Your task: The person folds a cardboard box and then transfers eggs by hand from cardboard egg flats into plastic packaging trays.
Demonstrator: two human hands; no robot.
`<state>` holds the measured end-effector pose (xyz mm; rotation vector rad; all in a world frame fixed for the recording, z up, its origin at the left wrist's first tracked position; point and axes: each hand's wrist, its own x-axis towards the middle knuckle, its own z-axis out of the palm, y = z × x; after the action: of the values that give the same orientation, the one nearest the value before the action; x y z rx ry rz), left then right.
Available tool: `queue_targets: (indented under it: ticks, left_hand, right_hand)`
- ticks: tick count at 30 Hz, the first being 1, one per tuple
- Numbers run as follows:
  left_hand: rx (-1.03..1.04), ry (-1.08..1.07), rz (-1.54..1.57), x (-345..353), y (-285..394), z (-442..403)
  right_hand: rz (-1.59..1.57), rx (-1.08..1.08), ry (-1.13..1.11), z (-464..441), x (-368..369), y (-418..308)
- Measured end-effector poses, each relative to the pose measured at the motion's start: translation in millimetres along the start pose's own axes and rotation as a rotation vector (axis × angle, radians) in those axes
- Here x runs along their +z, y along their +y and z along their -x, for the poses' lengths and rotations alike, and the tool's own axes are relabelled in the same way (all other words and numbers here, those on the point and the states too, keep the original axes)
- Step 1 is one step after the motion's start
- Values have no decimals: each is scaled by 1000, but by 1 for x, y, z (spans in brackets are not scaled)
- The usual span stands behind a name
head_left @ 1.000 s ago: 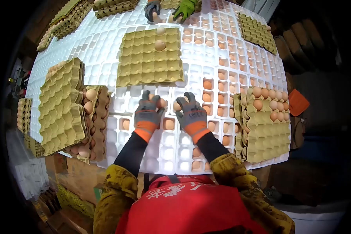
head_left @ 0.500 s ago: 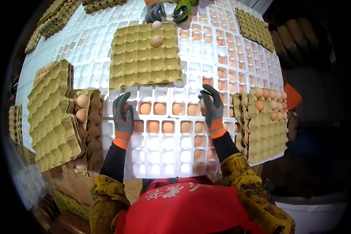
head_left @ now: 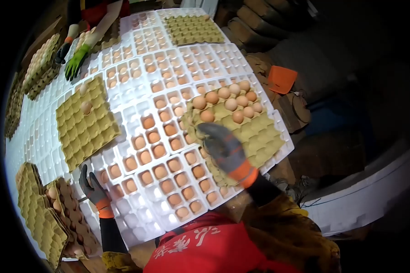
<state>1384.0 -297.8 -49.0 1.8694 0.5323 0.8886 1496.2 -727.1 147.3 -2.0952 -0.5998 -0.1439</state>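
My left hand (head_left: 94,189), in a grey glove with an orange cuff, hovers over the white foam egg tray (head_left: 134,217) at the near left. Its fingers are apart and hold nothing. My right hand (head_left: 225,152), in the same kind of glove and slightly blurred, reaches over the left part of a pulp egg tray (head_left: 255,139). Its fingers are stretched out; the palm side is hidden. Eggs fill the far part of that pulp tray, among them a brown egg (head_left: 207,116) just beyond my fingertips. Brown eggs also sit in many foam cells between my hands.
Another pulp tray (head_left: 86,123) with two eggs lies left of centre. Stacked pulp trays (head_left: 38,214) stand at the near left. A co-worker's green-gloved hand (head_left: 77,61) is at the far left. An orange scoop-like object (head_left: 282,79) lies beyond the right edge.
My view has turned right. My right hand has moved from the foam cells to the pulp tray on the right; my left stays over the foam cells. The co-worker's hands have left the middle pulp tray.
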Motion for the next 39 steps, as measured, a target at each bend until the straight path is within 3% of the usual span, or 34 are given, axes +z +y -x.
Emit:
queue_targets:
  ticks: [2, 4, 7, 8, 10, 12, 15, 17, 18, 19, 20, 21, 22, 23, 24, 25, 26, 27, 28, 30, 31, 34, 35, 36, 38, 39]
  left_hand:
    - [-14, -5, -18, 44, 63, 9]
    - [59, -232, 27, 100, 129, 29]
    - [223, -630, 197, 186, 239, 61]
    - [293, -724, 234, 213, 262, 72]
    - [470, -772, 66, 255, 312, 88]
    - [721, -669, -146, 306, 317, 102]
    - [627, -892, -518, 342, 338, 104]
    - [642, -901, -621, 355, 339, 102]
    - [580, -854, -471, 356, 335, 100]
    - [514, -799, -321, 354, 330, 98]
    - [448, -736, -173, 351, 324, 95]
    - [-219, -841, 330, 348, 317, 91]
    - [-306, -801, 535, 340, 319, 77]
    - [-237, -791, 637, 340, 323, 77]
    - [-173, -778, 739, 339, 325, 81]
    - [241, -725, 371, 344, 323, 78]
    - [-184, -839, 658, 348, 323, 82]
    - [-239, -947, 346, 355, 347, 87]
    - [-294, -1044, 26, 364, 374, 95]
    - [677, -853, -509, 379, 367, 120]
    - [575, -918, -566, 389, 365, 124]
    - [558, -877, -374, 391, 352, 112]
    - [303, -999, -160, 384, 346, 98]
    - [-93, -1087, 135, 377, 336, 91]
    - [-578, -1072, 628, 349, 341, 61]
    - [-580, -1021, 794, 344, 336, 53]
  right_hand:
    - [12, 99, 155, 2, -71, 43]
    - [18, 242, 257, 7, -130, 94]
    - [163, 227, 81, -1, -183, 134]
    - [232, 136, 15, -8, -188, 142]
    - [373, -55, -111, -22, -197, 158]
    - [550, -118, -319, -29, -198, 173]
    - [724, -247, -340, -34, -198, 186]
    - [185, -41, -164, -26, -205, 188]
    - [-84, 61, -80, -22, -207, 186]
    - [-553, 260, 44, -19, -203, 193]
    - [-616, 345, 97, -20, -215, 202]
    - [-955, 361, 118, -20, -218, 215]
    - [-1295, 376, 143, -19, -218, 221]
    - [-1331, 354, 94, -23, -222, 229]
    - [-1280, 366, 69, -31, -221, 233]
    - [-1065, 478, -12, -44, -225, 225]
    - [-770, 453, -81, -55, -221, 214]
    - [-475, 422, -144, -66, -218, 202]
    - [129, -66, -64, -72, -208, 206]
    - [722, -198, -187, -77, -193, 202]
    - [684, -150, -204, -81, -186, 205]
    - [153, 89, -117, -78, -200, 213]
    - [-263, 301, -129, -74, -209, 220]
    - [-679, 512, -137, -72, -216, 227]
    - [-1128, 354, -27, -65, -223, 222]
    - [-1210, 327, -90, -64, -225, 218]
